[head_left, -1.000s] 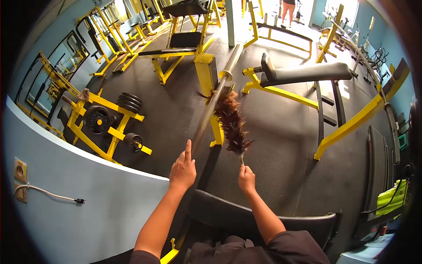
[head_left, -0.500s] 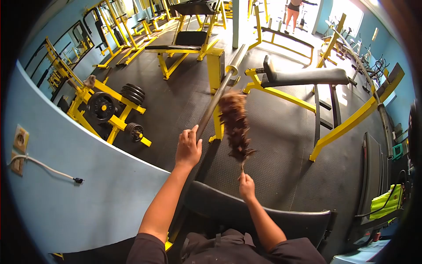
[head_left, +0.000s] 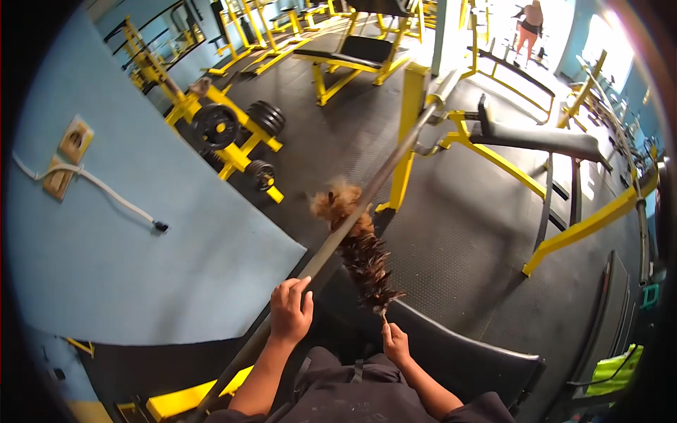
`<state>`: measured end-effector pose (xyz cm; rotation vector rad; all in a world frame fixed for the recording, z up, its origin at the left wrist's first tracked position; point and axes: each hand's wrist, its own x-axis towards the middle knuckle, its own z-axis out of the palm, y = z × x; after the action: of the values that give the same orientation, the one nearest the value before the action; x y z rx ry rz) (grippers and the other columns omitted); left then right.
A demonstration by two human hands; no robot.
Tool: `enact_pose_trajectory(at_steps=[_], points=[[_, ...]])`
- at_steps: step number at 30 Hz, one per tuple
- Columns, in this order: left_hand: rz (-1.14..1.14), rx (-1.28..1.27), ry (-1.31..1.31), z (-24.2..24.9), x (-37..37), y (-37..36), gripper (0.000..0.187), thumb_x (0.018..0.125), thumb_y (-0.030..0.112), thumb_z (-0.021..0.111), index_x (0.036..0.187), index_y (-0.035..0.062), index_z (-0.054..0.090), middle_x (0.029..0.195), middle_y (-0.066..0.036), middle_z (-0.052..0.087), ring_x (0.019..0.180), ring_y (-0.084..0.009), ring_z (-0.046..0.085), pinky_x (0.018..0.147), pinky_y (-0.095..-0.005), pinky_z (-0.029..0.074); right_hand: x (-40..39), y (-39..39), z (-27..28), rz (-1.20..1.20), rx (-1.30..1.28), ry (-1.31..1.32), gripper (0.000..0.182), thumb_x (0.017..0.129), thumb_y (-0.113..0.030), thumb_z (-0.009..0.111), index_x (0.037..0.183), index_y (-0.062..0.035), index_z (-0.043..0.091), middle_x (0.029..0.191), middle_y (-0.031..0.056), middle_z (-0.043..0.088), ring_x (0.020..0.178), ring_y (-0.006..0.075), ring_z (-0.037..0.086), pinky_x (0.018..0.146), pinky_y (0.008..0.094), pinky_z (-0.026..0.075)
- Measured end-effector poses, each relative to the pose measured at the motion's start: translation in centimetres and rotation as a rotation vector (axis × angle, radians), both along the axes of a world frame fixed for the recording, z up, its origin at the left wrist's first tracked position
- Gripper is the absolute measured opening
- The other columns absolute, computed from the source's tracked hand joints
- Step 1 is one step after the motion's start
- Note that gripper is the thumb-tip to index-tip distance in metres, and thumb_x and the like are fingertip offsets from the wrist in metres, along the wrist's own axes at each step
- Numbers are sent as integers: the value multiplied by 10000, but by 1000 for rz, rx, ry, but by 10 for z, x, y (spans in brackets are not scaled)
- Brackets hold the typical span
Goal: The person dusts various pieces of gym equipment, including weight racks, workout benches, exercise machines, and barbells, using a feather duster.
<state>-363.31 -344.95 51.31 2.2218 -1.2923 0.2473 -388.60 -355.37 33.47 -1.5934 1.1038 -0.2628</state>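
A long metal barbell (head_left: 387, 169) runs diagonally from the lower left up to a yellow upright. My left hand (head_left: 290, 310) is on the bar, its fingers curled over the top and the thumb on the near side. In my right hand (head_left: 396, 343) is the thin handle of a brown feather duster (head_left: 367, 271), the fingers closed round it. The duster points up and away, its feathers passing under the bar. Its lighter, fluffy tip shows on the bar's left side.
A black padded bench (head_left: 458, 352) is close in front of me. On the left are a pale blue wall (head_left: 190, 268) with sockets and a white cord (head_left: 113, 195), then a weight-plate rack (head_left: 233, 141). Another bench (head_left: 543, 137) stands to the right. A person (head_left: 529, 32) stands far off.
The duster has gone from the bar's right side to crossing beneath it, tip now on the left. My view has turned left and down. My left hand stays on the bar.
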Motion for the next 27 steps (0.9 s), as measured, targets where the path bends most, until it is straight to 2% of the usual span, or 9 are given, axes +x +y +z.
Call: enact_pose_trajectory(at_steps=[3,6,10,12,15,21,23,25,27], points=[[35,-60,-29,-6,-23,45,305,877,82,645,1176,79,582,1054,-126,580,987,-318,567,874,-438,447,8,1,16,125,-143,61,342,961,-339,571,800,-39,608,612,148,586,560,323,609,525,411,444],[7,-189,99,-29,-49,76,205,900,54,641,1102,67,607,968,-113,614,848,-288,588,746,-386,474,-6,5,10,186,-87,210,385,930,-460,564,888,-94,677,753,135,670,725,332,668,641,434,505],[-133,-132,376,-43,-82,92,94,913,118,674,957,35,663,855,-98,652,639,-246,588,562,-339,476,-47,42,-1,-62,-98,368,380,915,-440,594,910,-70,683,833,175,683,809,337,682,699,430,517],[-269,-177,369,-53,-95,99,124,915,146,682,873,34,649,742,-92,628,568,-253,570,524,-348,463,-83,74,-5,-178,-75,414,379,904,-442,601,923,-71,676,894,189,688,870,375,670,740,456,519],[-316,-137,440,-73,-109,113,394,931,232,664,625,50,494,552,-93,507,472,-275,502,465,-369,384,-141,143,-33,-323,-87,425,346,886,-399,610,935,-60,661,902,204,685,888,396,662,755,463,516],[-383,-28,517,-101,-146,129,438,888,207,637,554,54,398,473,-83,417,412,-221,431,423,-353,319,-239,299,-31,-648,103,533,357,874,-394,603,1020,-81,693,976,194,695,934,371,668,811,449,518],[-463,26,460,-107,-161,133,381,864,210,650,576,58,451,524,-76,471,461,-211,476,486,-357,355,-267,345,-24,-730,260,555,374,867,-438,586,1056,-131,687,988,158,705,989,352,660,838,445,513],[-526,63,396,-101,-187,126,326,840,212,663,599,63,504,574,-69,525,511,-201,522,549,-360,390,-293,378,-9,-847,248,546,384,859,-438,599,1038,-112,696,973,161,706,962,348,668,825,436,518],[-691,118,385,-90,-219,118,158,821,234,680,817,80,647,775,-43,637,708,-181,618,778,-379,400,-318,407,-8,-959,217,523,390,852,-436,613,1001,-87,704,924,156,711,912,341,682,789,427,524]])
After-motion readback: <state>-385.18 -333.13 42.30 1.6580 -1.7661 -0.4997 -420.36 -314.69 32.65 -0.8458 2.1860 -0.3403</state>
